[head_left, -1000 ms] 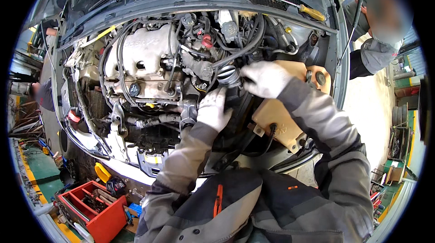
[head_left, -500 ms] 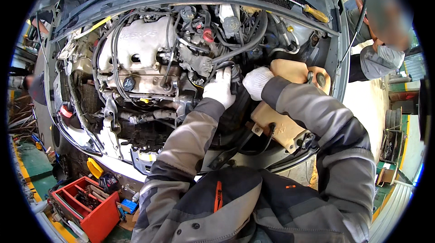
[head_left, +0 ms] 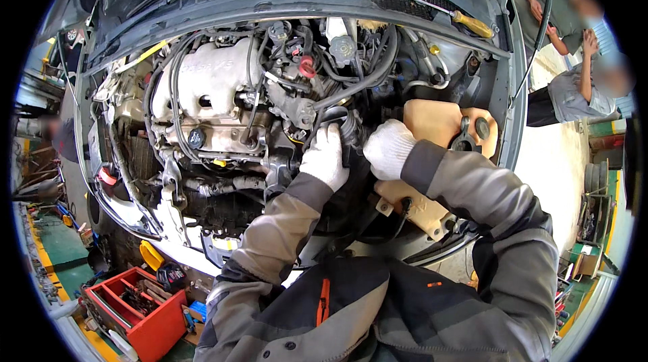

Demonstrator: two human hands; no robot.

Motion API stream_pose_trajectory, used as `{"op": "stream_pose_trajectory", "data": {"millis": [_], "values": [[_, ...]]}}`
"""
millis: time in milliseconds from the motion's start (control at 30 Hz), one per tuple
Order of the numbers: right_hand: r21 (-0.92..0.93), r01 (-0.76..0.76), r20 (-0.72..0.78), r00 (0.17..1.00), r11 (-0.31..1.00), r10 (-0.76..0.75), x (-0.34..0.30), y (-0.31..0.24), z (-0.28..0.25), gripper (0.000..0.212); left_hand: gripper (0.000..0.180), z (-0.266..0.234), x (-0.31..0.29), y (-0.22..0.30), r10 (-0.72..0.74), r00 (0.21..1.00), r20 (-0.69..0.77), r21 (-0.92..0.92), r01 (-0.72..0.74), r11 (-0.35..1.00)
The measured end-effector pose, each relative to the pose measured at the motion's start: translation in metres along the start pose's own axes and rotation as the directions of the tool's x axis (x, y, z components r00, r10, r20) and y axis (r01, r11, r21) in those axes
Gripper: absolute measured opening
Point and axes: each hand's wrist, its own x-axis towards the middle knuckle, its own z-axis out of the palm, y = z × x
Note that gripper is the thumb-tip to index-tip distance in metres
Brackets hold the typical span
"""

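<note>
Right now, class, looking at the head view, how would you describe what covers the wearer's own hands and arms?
The left hand and right hand wear plain white, knit-looking work gloves. The long jacket sleeves are light grey, with dark grey cuffs and blackish panels near the elbows.

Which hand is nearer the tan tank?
Right. The right hand is at the tan tank's left side, contact unclear; the left hand is farther left, by the black duct.
</note>
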Motion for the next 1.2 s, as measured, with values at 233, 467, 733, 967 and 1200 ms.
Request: {"op": "stream_pose_trajectory", "data": {"millis": [233,467,733,967,1200], "values": [[0.127,-0.039,0.045,0.998,0.991,0.033,-0.013,0.025,-0.026,0.048,0.084,0.006,0.006,-0.007,0.057,0.995,-0.081,0.010,-0.057,0.998],[0.235,-0.265,-0.516,0.782,0.935,0.351,-0.058,0.095,-0.012,0.040,0.086,0.003,0.014,0.004,-0.004,0.999,-0.046,0.007,0.005,1.000],[0.223,-0.212,-0.578,0.757,0.952,0.304,-0.068,0.091,0.007,0.034,0.096,0.000,-0.008,0.005,-0.026,0.990,-0.139,-0.013,0.024,1.000],[0.312,-0.194,-0.544,0.766,0.930,0.342,-0.067,0.096,0.005,0.046,0.080,0.002,-0.001,-0.001,0.024,0.979,-0.201,0.033,-0.018,0.999],[0.343,-0.168,-0.550,0.762,0.924,0.342,-0.063,0.102,0.011,0.051,0.075,0.006,0.004,-0.002,0.055,0.974,-0.219,0.075,-0.039,0.996]]}}
